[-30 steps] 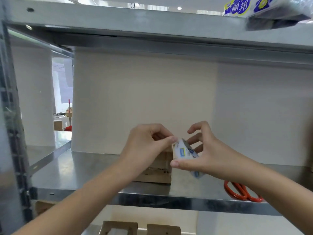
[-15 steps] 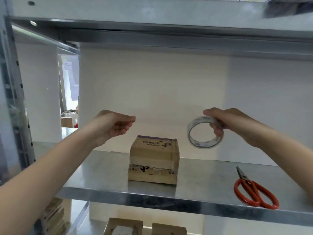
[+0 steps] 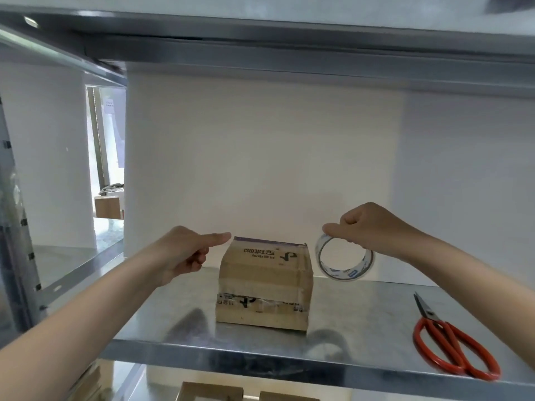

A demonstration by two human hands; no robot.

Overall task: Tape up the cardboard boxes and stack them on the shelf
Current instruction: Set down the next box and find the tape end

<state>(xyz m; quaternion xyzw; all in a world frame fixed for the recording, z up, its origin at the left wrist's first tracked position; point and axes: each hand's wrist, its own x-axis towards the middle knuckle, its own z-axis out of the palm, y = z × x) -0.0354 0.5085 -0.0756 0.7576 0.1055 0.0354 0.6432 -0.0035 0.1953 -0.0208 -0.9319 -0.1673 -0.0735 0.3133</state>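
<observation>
A small cardboard box [image 3: 265, 282] with printed text and old tape bands sits on the metal shelf [image 3: 362, 322], near its front edge. My right hand [image 3: 373, 227] grips a roll of clear tape [image 3: 341, 274] by its top, holding it upright just right of the box and above the shelf. My left hand [image 3: 182, 253] hovers at the box's upper left corner, thumb pressed onto curled fingers as if pinching the tape end. The clear strip between the hands is too faint to see.
Red-handled scissors [image 3: 430, 314] lie on the shelf at the right front. The upper shelf [image 3: 289, 53] hangs close overhead and a white wall backs the bay. A steel upright [image 3: 14, 227] stands at the left. More cardboard boxes [image 3: 211, 392] show on the level below.
The hands were together at the roll, then drew apart. Both have since dropped lower: the left to the box's left corner, the right with the roll to its right side.
</observation>
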